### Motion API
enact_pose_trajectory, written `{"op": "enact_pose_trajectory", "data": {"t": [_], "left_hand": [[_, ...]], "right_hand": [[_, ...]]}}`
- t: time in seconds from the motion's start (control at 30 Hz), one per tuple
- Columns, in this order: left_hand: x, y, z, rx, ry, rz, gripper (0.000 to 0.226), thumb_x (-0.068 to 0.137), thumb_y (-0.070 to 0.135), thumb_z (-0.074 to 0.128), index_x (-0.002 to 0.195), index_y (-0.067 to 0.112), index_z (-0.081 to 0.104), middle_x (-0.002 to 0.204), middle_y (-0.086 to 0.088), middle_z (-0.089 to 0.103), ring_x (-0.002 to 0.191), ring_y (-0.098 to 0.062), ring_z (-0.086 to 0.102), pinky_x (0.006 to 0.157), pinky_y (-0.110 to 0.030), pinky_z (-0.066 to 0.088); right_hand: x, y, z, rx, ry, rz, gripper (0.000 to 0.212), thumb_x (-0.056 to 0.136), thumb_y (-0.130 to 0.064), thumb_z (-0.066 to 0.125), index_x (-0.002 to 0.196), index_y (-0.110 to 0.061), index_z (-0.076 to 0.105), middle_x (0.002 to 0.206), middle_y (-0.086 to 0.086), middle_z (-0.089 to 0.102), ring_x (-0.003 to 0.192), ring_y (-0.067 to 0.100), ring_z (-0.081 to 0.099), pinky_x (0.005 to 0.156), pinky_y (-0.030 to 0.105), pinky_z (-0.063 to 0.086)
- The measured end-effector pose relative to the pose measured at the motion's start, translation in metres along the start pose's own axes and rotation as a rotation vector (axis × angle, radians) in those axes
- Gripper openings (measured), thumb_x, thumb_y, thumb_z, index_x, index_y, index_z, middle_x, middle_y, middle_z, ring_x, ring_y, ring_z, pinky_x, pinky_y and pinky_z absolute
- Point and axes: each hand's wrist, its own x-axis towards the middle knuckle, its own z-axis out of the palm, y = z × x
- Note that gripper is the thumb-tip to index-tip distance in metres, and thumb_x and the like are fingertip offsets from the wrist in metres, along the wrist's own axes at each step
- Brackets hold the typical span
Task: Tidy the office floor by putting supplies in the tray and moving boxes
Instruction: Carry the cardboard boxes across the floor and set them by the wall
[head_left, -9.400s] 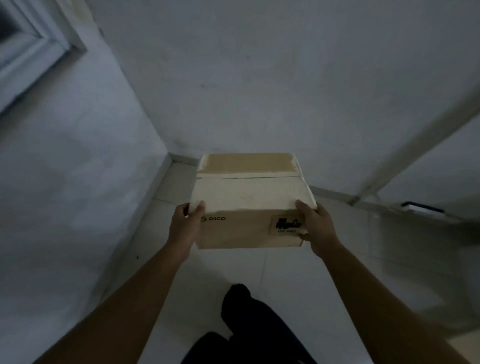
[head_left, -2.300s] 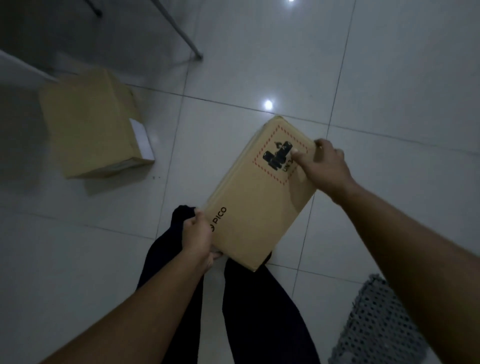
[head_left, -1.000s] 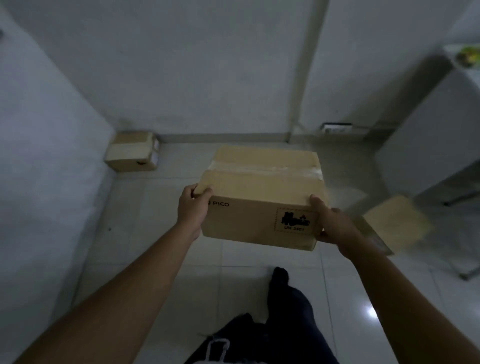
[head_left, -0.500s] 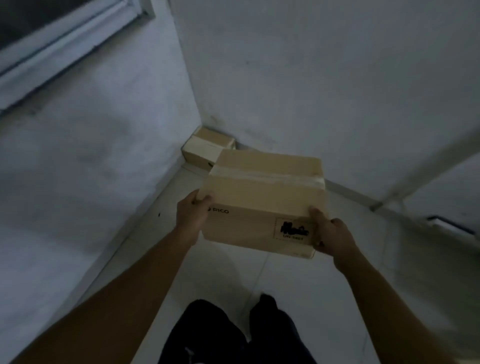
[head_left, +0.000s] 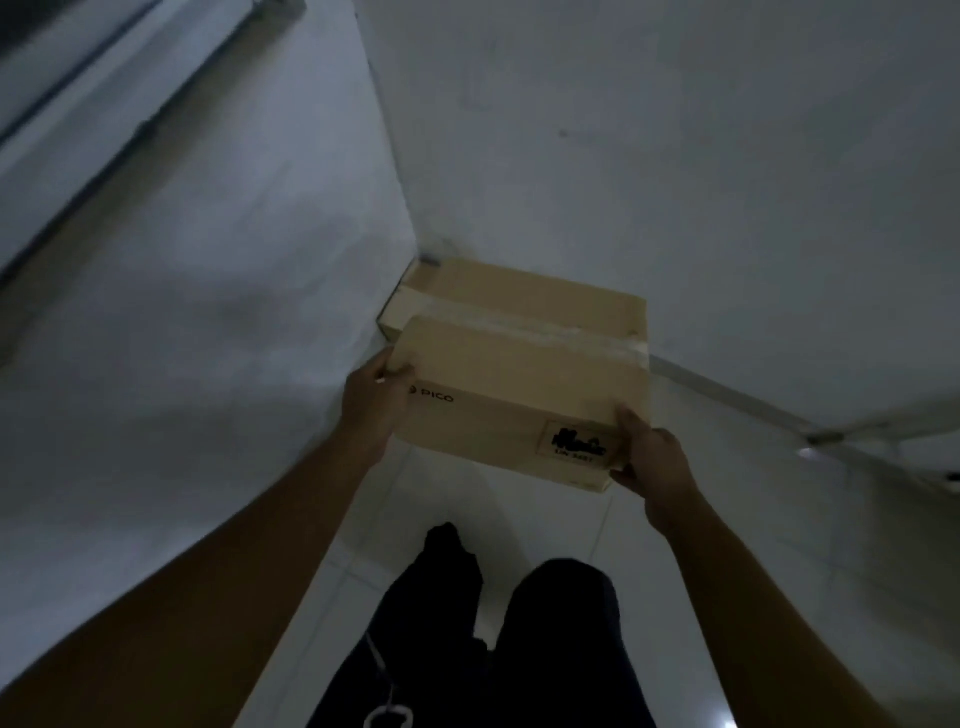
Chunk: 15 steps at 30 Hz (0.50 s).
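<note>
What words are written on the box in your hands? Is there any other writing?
"PICO": on the front side of the held cardboard box, beside the left hand.
Square label beside the right hand: a black picture, with a small line beneath too blurred to read.
Corner box: no writing visible.

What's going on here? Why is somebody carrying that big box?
A person is tidying up boxes. They hold a cardboard box off the floor with both hands: the left hand grips its left end and the right hand grips its right end. The box is up near the corner of the room, where a second box sits, mostly hidden behind it. It is not yet set down.
</note>
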Motion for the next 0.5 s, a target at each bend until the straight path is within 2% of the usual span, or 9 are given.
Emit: {"op": "enact_pose_trajectory", "data": {"t": [0.1,0.17,0.27,0.37,0.43,0.5], "left_hand": [[0.05,0.011,0.002,0.08,-0.005,0.008,0.043,0.089,0.021,0.064,0.131,0.017,0.055,0.102,0.006,0.059,0.086,-0.012,0.06,0.07,-0.026,0.05],[0.089,0.012,0.008,0.163,0.022,-0.011,0.046,0.088,0.026,0.065,0.13,0.014,0.051,0.108,0.003,0.054,0.082,-0.009,0.056,0.065,-0.022,0.046],[0.142,0.007,0.018,0.197,0.045,-0.045,0.041,0.087,0.031,0.065,0.121,0.013,0.05,0.114,-0.006,0.057,0.082,-0.014,0.056,0.065,-0.027,0.048],[0.195,-0.005,0.037,0.269,0.081,-0.102,0.034,0.091,0.028,0.058,0.12,0.014,0.046,0.121,-0.015,0.054,0.08,-0.021,0.055,0.056,-0.027,0.044],[0.227,-0.015,0.047,0.278,0.077,-0.177,0.037,0.093,0.03,0.052,0.126,0.019,0.04,0.129,-0.02,0.047,0.09,-0.03,0.055,0.067,-0.038,0.054],[0.268,-0.029,0.06,0.257,0.02,-0.24,0.037,0.095,0.033,0.048,0.129,0.025,0.034,0.131,-0.02,0.046,0.099,-0.034,0.055,0.083,-0.053,0.055]], "right_hand": [[0.03,-0.016,0.031,0.031,-0.019,0.045,0.055,0.088,-0.055,0.055,0.119,-0.009,0.049,0.118,0.01,0.059,0.102,0.026,0.06,0.084,0.043,0.054],[0.058,-0.024,0.053,0.045,-0.026,0.091,0.054,0.089,-0.053,0.054,0.121,-0.009,0.048,0.121,0.01,0.057,0.106,0.028,0.059,0.089,0.044,0.053],[0.096,-0.036,0.082,0.05,-0.051,0.132,0.052,0.091,-0.05,0.053,0.122,-0.008,0.049,0.123,0.011,0.056,0.11,0.029,0.057,0.092,0.045,0.052],[0.139,-0.046,0.11,0.042,-0.062,0.195,0.042,0.092,-0.048,0.054,0.114,-0.012,0.048,0.122,0.009,0.053,0.111,0.029,0.056,0.093,0.045,0.051],[0.162,-0.05,0.126,0.035,-0.092,0.195,0.041,0.092,-0.047,0.055,0.114,-0.014,0.047,0.123,0.007,0.052,0.113,0.029,0.055,0.096,0.047,0.049],[0.199,-0.051,0.146,0.041,-0.088,0.197,0.04,0.092,-0.046,0.055,0.115,-0.014,0.048,0.125,0.007,0.053,0.115,0.029,0.054,0.1,0.049,0.046]]}}
